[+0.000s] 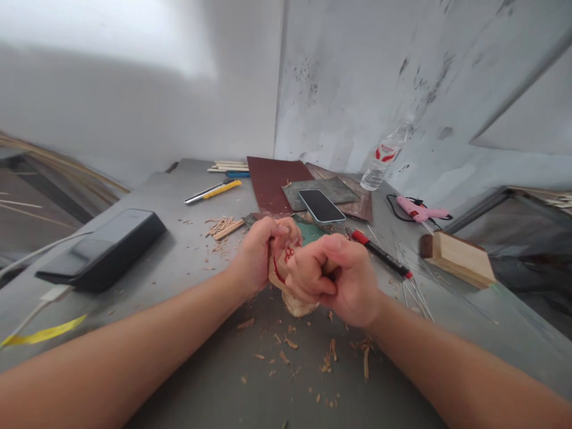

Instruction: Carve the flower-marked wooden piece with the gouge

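Note:
Over the middle of the table, a pale carved wooden piece (298, 305) with red lines drawn on it is mostly covered by my fingers. My left hand (263, 253) is closed around its left side. Pressed up against the piece from the right is my right hand (342, 274), its fingers curled tight. Whatever that fist may hold is hidden from this angle. Wood shavings (290, 344) lie scattered on the table beneath both hands. A green sheet (311, 234) shows just behind them.
A black device (107, 250) with a white cable stands left. Behind are a yellow cutter knife (222, 189), dark red sandpaper (274, 179), and a phone (322, 205). Rightward sit a red-black marker (382, 255), thin rods (417, 292), a wooden block (460, 259), a pink glue gun (422, 210) and a bottle (384, 158).

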